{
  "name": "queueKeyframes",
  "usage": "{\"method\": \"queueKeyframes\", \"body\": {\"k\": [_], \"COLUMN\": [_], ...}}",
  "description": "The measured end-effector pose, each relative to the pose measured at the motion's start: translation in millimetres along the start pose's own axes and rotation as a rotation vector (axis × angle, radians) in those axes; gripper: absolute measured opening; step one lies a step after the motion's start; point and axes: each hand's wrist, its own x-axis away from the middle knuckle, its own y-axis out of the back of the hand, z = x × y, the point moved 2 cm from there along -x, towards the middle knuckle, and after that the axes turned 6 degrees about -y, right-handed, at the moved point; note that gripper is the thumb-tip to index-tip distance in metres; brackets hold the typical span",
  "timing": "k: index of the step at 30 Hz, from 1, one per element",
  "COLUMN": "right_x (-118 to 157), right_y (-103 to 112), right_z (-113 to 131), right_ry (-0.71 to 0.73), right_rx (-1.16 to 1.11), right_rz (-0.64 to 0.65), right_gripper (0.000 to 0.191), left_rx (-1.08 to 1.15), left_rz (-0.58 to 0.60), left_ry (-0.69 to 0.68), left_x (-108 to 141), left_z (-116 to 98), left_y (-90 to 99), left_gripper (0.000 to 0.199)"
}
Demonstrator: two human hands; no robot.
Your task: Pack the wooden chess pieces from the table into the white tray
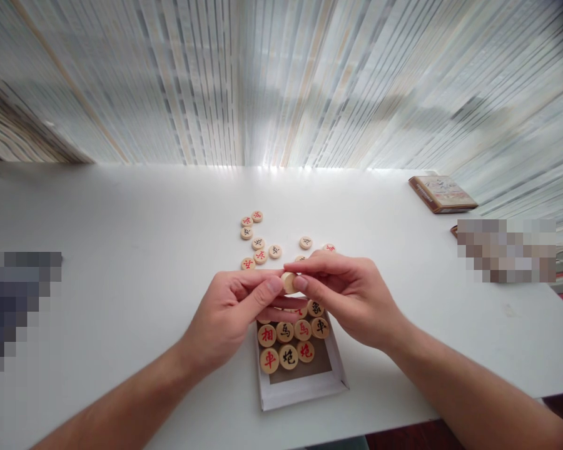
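Between the fingertips of my left hand (244,303) and my right hand (347,294) is a round wooden Chinese chess piece (289,283), its pale blank side toward me. Both hands pinch it, thumbs at its edges. Just below them on the table lies a white open box (304,390) holding rows of chess pieces with red and black characters. A red-marked chess piece (269,360) sits in its front left corner, beside a black-marked one (288,357) and another red one (305,350). My hands cover the box's back part.
Several loose chess pieces (259,256) lie beyond my hands, some partly hidden by them. A flat decorated box (443,194) rests at the back right, with a blurred-out object (502,250) near it. A striped curtain (263,81) hangs behind the white table (145,219).
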Motion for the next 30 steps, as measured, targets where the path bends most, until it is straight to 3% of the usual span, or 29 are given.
{"method": "queueKeyframes", "body": {"k": [7,12,19,23,30], "right_x": [-1,1,3,2,0], "right_y": [3,2,-2,-3,-2], "right_z": [3,4,6,4,-5], "right_ry": [0.016,0.060,0.162,0.026,-0.299], "right_rx": [0.077,0.106,0.157,0.094,-0.222], "right_rz": [0.052,0.057,-0.063,-0.077,0.056], "right_gripper": [0.021,0.024,0.023,0.017,0.028], "left_rx": [0.145,0.215,0.245,0.207,0.020], "left_rz": [0.020,-0.040,-0.083,-0.101,-0.048], "left_ry": [0.158,0.234,0.204,0.180,0.003], "left_x": [1,2,3,4,8], "left_z": [0,0,-2,-1,-3], "left_y": [-4.6,-7.4,-6.0,-4.3,-11.6], "left_gripper": [0.033,0.030,0.019,0.022,0.021]}}
